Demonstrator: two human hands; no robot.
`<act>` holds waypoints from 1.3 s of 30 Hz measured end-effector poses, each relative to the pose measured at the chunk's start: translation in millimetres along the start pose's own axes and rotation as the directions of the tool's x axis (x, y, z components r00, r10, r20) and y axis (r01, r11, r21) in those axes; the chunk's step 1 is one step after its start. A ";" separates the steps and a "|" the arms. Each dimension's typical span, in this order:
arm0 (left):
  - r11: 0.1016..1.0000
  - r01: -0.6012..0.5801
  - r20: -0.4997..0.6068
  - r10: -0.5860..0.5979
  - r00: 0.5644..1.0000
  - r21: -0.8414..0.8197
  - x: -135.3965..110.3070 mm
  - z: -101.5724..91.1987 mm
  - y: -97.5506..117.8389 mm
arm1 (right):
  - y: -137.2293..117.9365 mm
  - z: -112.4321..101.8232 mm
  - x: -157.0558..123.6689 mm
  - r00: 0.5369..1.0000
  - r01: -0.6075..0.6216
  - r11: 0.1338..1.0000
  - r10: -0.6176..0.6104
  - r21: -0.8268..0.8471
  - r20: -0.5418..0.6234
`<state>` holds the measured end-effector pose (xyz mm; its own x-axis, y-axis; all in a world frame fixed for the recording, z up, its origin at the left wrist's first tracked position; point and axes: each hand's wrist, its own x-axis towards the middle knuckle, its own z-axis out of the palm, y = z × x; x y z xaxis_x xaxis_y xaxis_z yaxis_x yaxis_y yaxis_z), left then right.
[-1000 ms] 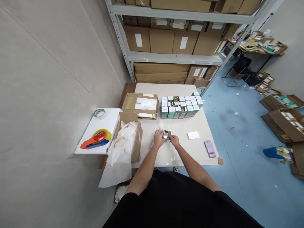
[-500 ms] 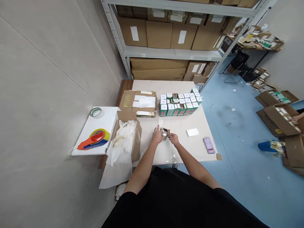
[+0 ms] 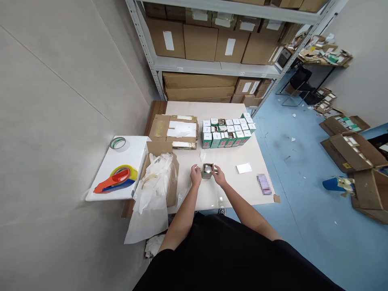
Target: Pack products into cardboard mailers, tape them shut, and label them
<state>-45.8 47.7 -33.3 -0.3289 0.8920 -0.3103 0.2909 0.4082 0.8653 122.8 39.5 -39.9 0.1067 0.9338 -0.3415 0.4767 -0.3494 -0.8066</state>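
A small green box [image 3: 206, 176] stands upright on the table in front of me, its top open. Inside it sits a shiny silvery round object [image 3: 207, 169]. My right hand [image 3: 218, 176] grips the upper right edge of this box between thumb and fingers. Just left of the box is my left hand [image 3: 196, 176], its fingers loosely bent and a little apart, with nothing clearly in them. Farther back, several similar green-and-white boxes [image 3: 227, 133] stand in rows; a few have open tops.
A flattened carton [image 3: 159, 128] lies back left. Nearer stands a carton [image 3: 173, 178] of white plastic bags. The white side surface [image 3: 103, 165] bears an orange tape dispenser [image 3: 112, 181] and tape rolls. A white card [image 3: 244, 168] lies right. Shelving [image 3: 197, 66] stands behind; a co-worker's dark sleeve [image 3: 378, 140] shows far right.
My left hand has drawn off the silvery object to the left of the box. My right hand stays at the box's right side. The co-worker's hand has left the carton far right.
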 end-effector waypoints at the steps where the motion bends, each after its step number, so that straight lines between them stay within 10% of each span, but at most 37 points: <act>1: 1.000 0.016 0.024 -0.015 1.000 -0.009 1.4 0.6 -1.8 | -0.9 2.3 -1.2 1.000 0.006 1.000 -0.006 -0.001 0.008; 6: 0.997 -0.015 0.229 -0.004 0.973 0.078 6.6 6.3 -3.1 | 1.6 7.2 -4.2 0.998 0.039 0.998 -0.036 -0.054 0.048; 14: 0.999 0.021 0.243 -0.012 0.970 -0.038 6.9 17.5 -6.0 | 8.2 21.1 13.0 0.988 -0.140 0.990 0.139 -0.008 -0.061; 29: 0.995 -0.028 0.239 0.004 0.971 0.096 75.0 9.4 1.1 | -14.9 38.8 92.2 0.994 -0.076 0.994 0.082 -0.083 0.073; 39: 0.995 -0.015 -0.083 0.023 0.996 0.103 40.8 3.7 19.8 | -23.2 19.0 60.3 0.991 -0.096 0.995 0.095 0.010 0.098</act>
<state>-50.1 92.9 -30.2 -0.3950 0.8822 -0.2563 0.3870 0.4128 0.8245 101.6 102.4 -50.9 0.0654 0.8843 -0.4623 0.4553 -0.4387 -0.7747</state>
